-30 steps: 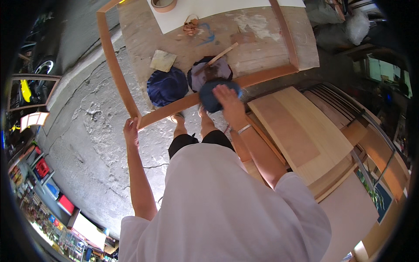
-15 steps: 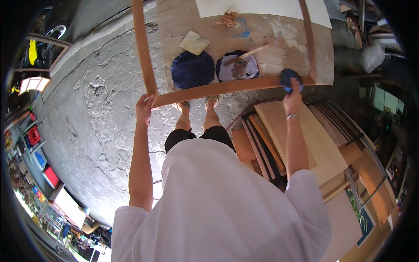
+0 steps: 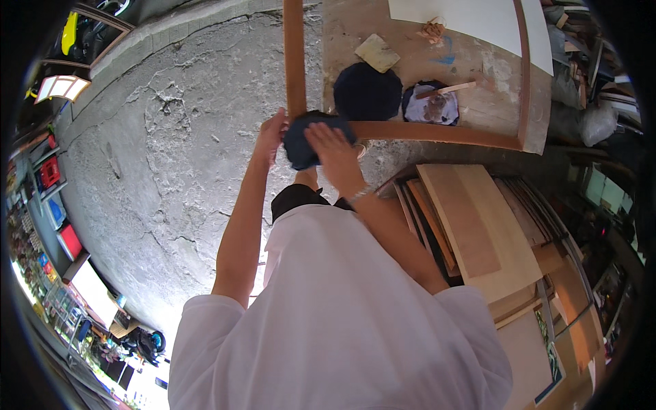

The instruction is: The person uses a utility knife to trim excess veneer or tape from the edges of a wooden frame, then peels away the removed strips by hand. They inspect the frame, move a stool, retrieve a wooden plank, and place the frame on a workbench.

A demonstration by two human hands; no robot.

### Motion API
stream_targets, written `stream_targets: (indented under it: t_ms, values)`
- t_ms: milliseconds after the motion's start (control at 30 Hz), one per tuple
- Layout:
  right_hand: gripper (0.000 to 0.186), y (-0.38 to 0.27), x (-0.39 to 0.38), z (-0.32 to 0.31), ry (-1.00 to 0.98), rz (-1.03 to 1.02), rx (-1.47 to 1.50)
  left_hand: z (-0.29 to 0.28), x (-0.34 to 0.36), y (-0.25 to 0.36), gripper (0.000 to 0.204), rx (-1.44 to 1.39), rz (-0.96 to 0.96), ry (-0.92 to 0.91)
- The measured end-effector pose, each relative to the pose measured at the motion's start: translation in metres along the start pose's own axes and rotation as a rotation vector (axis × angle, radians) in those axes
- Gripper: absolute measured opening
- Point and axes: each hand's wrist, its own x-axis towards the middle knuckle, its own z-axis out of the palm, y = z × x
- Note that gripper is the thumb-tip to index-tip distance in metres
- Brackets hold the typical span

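A brown wooden frame [image 3: 437,132] stretches across the view, its near left corner close to me. At that corner my left hand [image 3: 272,137] grips the frame's edge, its fingers slightly blurred and partly hidden. My right hand [image 3: 335,154] presses a dark blue cloth pad [image 3: 298,145] onto the same corner, fingers laid over the pad. The pad covers the corner joint. Beyond the near rail, a round dark blue cloth [image 3: 367,92] lies on the board beside a stained dish lined with white [image 3: 443,108]. A thin wooden stick [image 3: 456,88] rests across the dish.
A worn plywood board [image 3: 488,75] lies under the frame, bearing a yellowish square piece [image 3: 377,53], crumpled brown scraps [image 3: 432,31] and a white sheet [image 3: 478,20]. Leaning wooden panels [image 3: 471,225] crowd my right side. Cracked concrete floor [image 3: 164,171] spreads to the left.
My right hand has carried the cloth pad leftward along the near rail, from the right corner to the left one. My view has shifted, so the frame and board appear farther right.
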Motion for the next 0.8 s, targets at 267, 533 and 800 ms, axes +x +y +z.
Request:
stream_targets:
  t_ms: [267, 533, 800]
  values:
    - [0.058, 0.029, -0.032, -0.033, 0.084, 0.456, -0.163, 0.001, -0.002, 0.016, 0.041, 0.014, -0.051, -0.183]
    - [0.060, -0.060, 0.019, 0.006, -0.045, 0.185, -0.139, 0.000, 0.004, 0.016, 0.040, 0.052, -0.001, -0.142]
    - [0.055, -0.057, 0.009, 0.012, -0.098, 0.047, -0.074, -0.005, 0.014, 0.008, 0.043, 0.109, 0.035, -0.174]
